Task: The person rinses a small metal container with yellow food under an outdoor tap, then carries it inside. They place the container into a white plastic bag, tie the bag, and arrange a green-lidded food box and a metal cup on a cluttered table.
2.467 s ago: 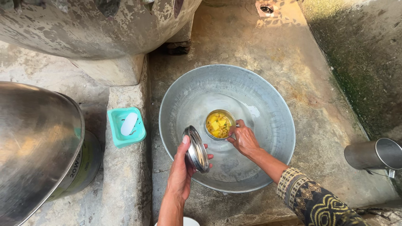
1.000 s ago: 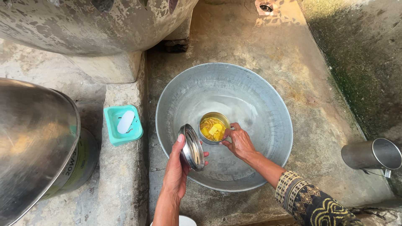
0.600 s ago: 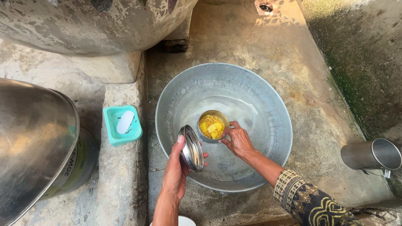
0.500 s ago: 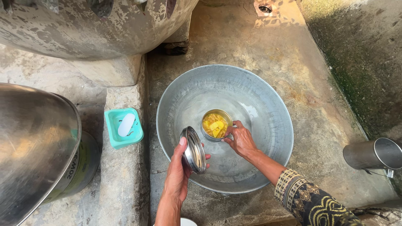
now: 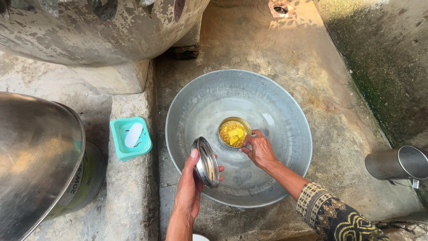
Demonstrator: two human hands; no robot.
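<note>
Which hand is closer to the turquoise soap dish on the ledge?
Left. The left hand, holding the steel lid, is just right of the soap dish; the right hand is farther right, at the food container.

Left forearm (image 5: 185, 209) bare — right arm in a dark sleeve (image 5: 332, 216), gold-patterned at the cuff

Only one labelled thing in view: a cylindrical can (image 5: 84, 183) at the left edge, standing on the concrete ledge and half hidden under a big shiny steel vessel (image 5: 35, 156). Label wrapped round its side, pale green-yellow with dark lettering, running down toward a greyish lower band. No signs, no screens, no other packaging visible anywhere else around the basin.
</note>
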